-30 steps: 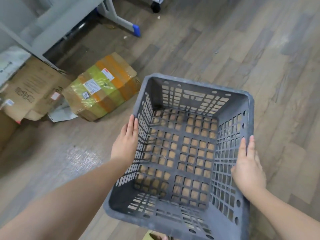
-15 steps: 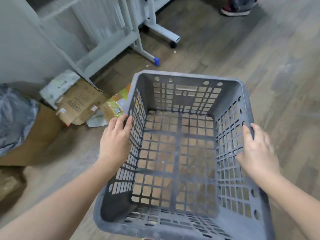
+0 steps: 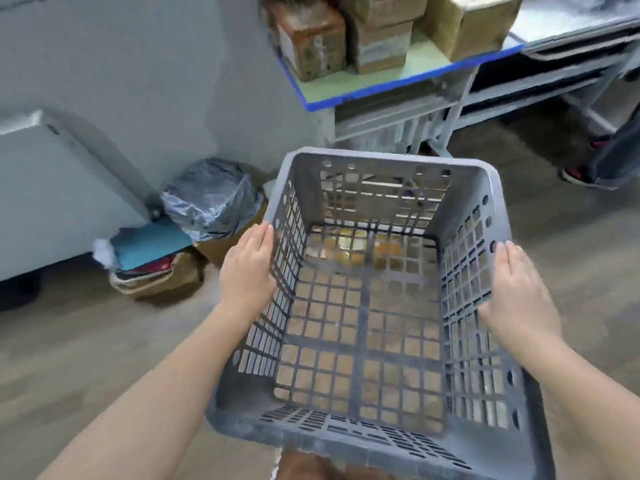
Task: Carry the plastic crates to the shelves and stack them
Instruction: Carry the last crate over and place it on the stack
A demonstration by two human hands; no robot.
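Both hands press flat against opposite long walls of the grey plastic crate [image 3: 363,306], squeezing it between the palms rather than hooking the rim: the left hand [image 3: 247,271] lies on the outside of the left wall with fingers pointing far, and the right hand [image 3: 516,289] lies along the right wall, fingers straight. That even, two-sided clamp, judged from the level rim, keeps the empty crate balanced and its mouth upward while it is carried in front of the body, clear of the wooden floor [image 3: 69,358].

Beyond the crate's far wall stands a blue-edged desk [image 3: 398,81] carrying taped cardboard boxes [image 3: 346,32], with a grey metal frame under it. No shelves can be picked out with certainty, so how far the crate is from its stacking place cannot be told. At the left, against the wall, sits a bin wrapped in a grey plastic bag [image 3: 211,199], and nearer left of it a low pile with a teal sheet [image 3: 152,244] on top.

Much is obscured. Both thumbs are out of sight, so whether they curl under or over the rim is unclear. Something yellowish shows through the crate's lattice floor but is too blurred to name. At the far right edge, a dark trouser leg and a shoe [image 3: 585,176] of another person are cut off by the frame. A brown shape below the crate's near edge is unreadable.
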